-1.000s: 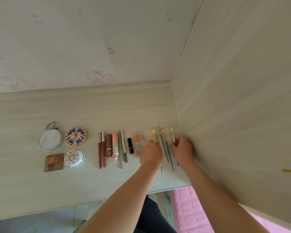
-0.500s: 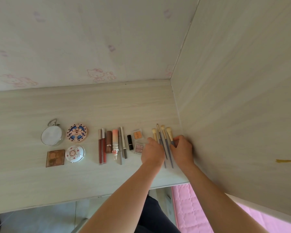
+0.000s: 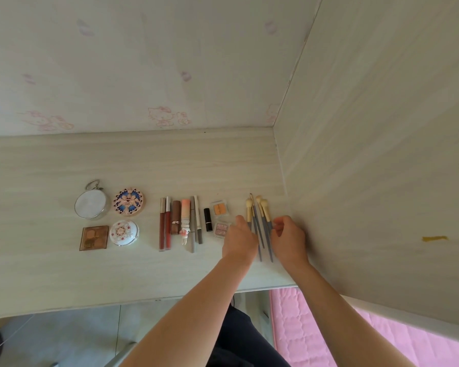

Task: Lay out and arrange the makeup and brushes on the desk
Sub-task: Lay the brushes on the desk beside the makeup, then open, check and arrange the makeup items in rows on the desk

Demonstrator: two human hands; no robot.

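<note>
Several makeup brushes (image 3: 260, 221) with cream tips and grey handles lie bunched together on the pale wooden desk (image 3: 117, 274), near its right wall. My left hand (image 3: 239, 241) rests palm down against the left side of the bunch and hides the lower part of the leftmost handle. On the bunch's right side is my right hand (image 3: 289, 239), its curled fingertips beside the rightmost handle. Neither hand lifts a brush. Left of my hands lie two small eyeshadow pans (image 3: 220, 217), a black lipstick (image 3: 208, 219) and a row of lip glosses and pencils (image 3: 180, 223).
Further left sit a round mirror (image 3: 90, 205), a patterned compact (image 3: 129, 205), a brown palette (image 3: 94, 237) and a white compact (image 3: 123, 232). A wooden side panel (image 3: 368, 181) walls the desk's right side. The desk's front edge runs just below my wrists.
The brushes, spread apart a second ago, have been pushed together into one tight bunch. My right hand slid the rightmost brush left and has loosened its fingers.
</note>
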